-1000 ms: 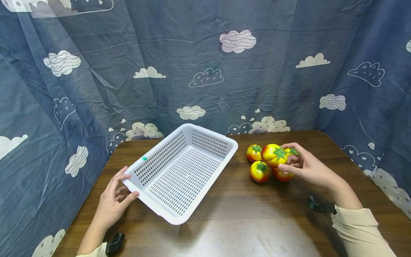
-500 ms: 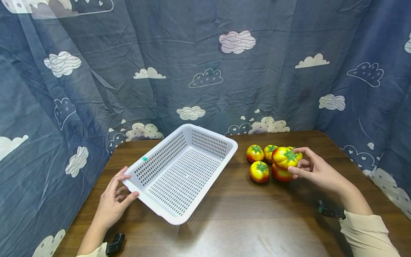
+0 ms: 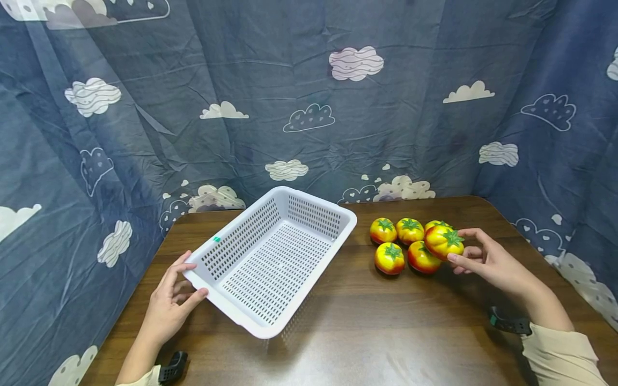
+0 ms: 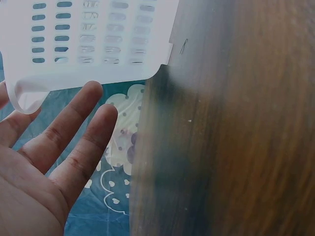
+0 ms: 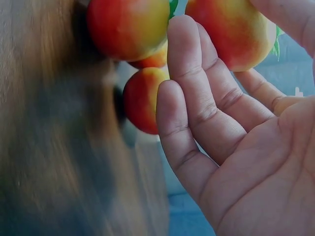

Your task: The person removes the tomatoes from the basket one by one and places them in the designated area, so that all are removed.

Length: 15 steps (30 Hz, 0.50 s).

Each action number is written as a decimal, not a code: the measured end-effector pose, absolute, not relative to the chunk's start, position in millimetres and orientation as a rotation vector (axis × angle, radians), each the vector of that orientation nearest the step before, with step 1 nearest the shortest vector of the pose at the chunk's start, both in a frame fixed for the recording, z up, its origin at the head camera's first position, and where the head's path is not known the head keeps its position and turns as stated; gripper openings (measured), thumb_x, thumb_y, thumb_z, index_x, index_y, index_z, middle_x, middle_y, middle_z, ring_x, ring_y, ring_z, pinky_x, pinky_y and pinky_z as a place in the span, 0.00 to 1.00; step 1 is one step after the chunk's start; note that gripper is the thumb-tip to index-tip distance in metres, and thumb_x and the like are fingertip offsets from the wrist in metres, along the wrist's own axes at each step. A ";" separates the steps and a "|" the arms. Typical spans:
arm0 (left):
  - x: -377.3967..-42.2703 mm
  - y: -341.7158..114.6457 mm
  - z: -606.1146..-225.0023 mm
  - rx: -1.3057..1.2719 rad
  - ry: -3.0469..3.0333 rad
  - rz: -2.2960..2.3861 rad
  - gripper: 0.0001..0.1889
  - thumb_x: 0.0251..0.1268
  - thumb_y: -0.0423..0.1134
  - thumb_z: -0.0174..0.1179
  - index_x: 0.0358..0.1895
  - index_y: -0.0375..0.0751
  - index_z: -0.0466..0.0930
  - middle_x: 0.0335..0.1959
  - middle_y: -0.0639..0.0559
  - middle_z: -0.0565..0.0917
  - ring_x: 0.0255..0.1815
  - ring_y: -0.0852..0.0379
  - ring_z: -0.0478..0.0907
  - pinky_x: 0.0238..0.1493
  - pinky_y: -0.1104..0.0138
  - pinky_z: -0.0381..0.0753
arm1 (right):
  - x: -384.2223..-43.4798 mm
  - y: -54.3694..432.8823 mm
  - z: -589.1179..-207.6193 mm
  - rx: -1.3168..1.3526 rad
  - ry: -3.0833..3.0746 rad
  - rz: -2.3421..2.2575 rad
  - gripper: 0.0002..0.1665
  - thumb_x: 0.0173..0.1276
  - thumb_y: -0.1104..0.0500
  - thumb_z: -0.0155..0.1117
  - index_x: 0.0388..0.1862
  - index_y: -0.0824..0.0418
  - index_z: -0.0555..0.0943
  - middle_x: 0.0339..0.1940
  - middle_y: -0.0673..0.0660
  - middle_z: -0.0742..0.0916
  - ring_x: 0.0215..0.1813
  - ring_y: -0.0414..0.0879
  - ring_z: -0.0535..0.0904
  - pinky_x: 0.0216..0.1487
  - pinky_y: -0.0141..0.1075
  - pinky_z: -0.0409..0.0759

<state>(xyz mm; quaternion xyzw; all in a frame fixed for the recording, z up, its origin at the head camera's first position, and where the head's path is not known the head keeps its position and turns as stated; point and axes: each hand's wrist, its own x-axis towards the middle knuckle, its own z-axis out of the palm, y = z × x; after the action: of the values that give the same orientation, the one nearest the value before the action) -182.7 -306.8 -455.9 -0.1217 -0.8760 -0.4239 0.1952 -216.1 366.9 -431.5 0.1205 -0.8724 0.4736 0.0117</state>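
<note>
At the near left corner, my left hand grips the rim of a white perforated plastic basket. The basket's slotted outer wall shows above the fingers in the left wrist view. My right hand pinches a yellow-red tomato between thumb and fingers. This tomato, its green leafy top facing right, overlaps a back tomato and partly hides it. Just left of it is a front tomato. In the right wrist view the held tomato lies beyond the raised fingers.
Several more tomatoes stand between the basket and the right hand, among them a front left tomato, a back left tomato and a back middle tomato. The brown wooden table ends at a blue cloud-print curtain.
My right hand has carried the held tomato rightward and slightly nearer, bringing the tomatoes behind it into fuller view. My left hand and the basket have stayed put.
</note>
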 end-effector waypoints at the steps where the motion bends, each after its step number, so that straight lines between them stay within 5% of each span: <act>1: -182.7 -306.8 -456.0 -0.340 -2.455 -1.187 0.31 0.66 0.32 0.75 0.70 0.42 0.73 0.83 0.48 0.66 0.49 0.80 0.81 0.42 0.80 0.86 | -216.0 368.4 -432.3 0.363 -2.733 1.469 0.31 0.81 0.65 0.63 0.72 0.65 0.58 0.35 0.53 0.91 0.36 0.46 0.91 0.42 0.30 0.90; 15: -183.6 -308.0 -458.0 -0.329 -2.446 -1.208 0.30 0.66 0.32 0.75 0.70 0.42 0.74 0.82 0.59 0.66 0.48 0.79 0.82 0.42 0.80 0.86 | -214.0 384.0 -445.3 0.283 -2.765 1.457 0.32 0.83 0.63 0.61 0.73 0.69 0.55 0.37 0.50 0.93 0.36 0.43 0.92 0.40 0.32 0.91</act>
<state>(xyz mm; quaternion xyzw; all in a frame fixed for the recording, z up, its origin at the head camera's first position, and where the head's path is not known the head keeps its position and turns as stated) -183.6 -308.0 -458.0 -0.1173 -0.8729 -0.4313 0.1958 -214.0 384.0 -445.3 0.0902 -0.8811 0.4643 0.0017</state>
